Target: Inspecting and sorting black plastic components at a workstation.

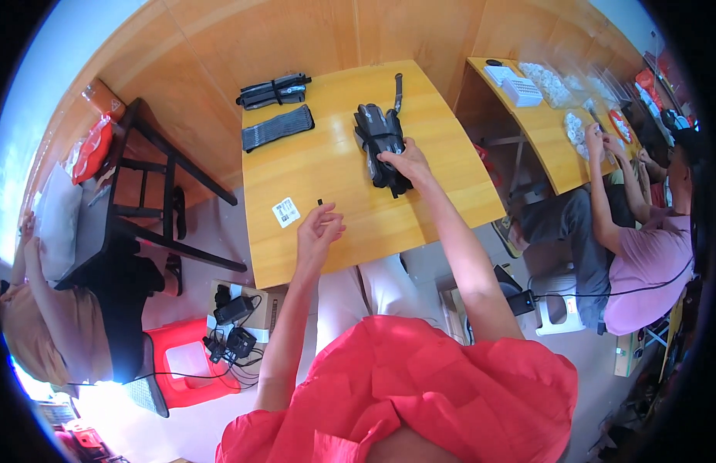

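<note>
Hands over a black folded fabric brace (381,147) on the wooden table (443,202).
Right hand (405,160) presses flat, fingers spread, pinning it at the table's one o'clock; left hand (320,226) pinches something tiny at seven o'clock, beside a white label (285,212).

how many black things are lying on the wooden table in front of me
5: a black bundle under the right hand, a strap behind it, two flat bundles far left, a tiny piece by the left hand.
</note>
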`<state>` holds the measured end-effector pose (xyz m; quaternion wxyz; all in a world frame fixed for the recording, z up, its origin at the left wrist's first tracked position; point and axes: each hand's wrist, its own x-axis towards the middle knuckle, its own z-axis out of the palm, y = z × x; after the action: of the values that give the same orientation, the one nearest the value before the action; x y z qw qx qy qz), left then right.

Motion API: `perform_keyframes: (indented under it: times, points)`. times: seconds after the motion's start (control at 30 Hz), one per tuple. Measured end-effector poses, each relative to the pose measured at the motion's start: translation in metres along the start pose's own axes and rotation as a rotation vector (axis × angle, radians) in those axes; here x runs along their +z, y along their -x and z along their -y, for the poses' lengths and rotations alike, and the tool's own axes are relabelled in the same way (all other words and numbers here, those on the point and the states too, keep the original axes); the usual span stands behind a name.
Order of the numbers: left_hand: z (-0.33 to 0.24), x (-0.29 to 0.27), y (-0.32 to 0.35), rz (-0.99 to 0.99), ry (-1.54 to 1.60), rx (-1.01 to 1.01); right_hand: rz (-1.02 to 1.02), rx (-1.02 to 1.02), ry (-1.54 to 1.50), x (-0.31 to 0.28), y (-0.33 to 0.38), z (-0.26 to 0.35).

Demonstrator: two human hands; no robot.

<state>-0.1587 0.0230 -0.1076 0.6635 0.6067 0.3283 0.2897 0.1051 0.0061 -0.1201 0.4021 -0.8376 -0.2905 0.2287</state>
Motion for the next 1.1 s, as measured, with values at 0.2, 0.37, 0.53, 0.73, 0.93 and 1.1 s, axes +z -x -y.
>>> perform_keyframes:
  times: [0.2, 0.37, 0.53, 0.73, 0.93, 1.1]
  points:
    - [0.013, 0.028, -0.029, 0.103, 0.061, -0.145, 0.159, 0.125, -0.515, -0.024, 0.02, -0.017]
    - [0.027, 0.053, -0.069, 0.063, 0.2, -0.388, 0.127, 0.021, -0.359, -0.017, 0.054, -0.03]
    - [0.028, 0.076, -0.086, 0.171, 0.22, -0.247, 0.007, -0.237, -0.01, -0.009, 0.077, -0.033]
    - [0.052, 0.074, -0.089, 0.034, 0.225, -0.19, -0.061, -0.304, -0.038, -0.03, 0.017, -0.056]
    - [0.038, 0.075, -0.082, 0.025, 0.251, -0.254, -0.258, -0.625, 0.314, -0.03, -0.039, -0.02]
    - [0.035, 0.075, -0.081, 0.021, 0.259, -0.273, -0.093, -0.997, 0.646, -0.033, -0.093, -0.016]
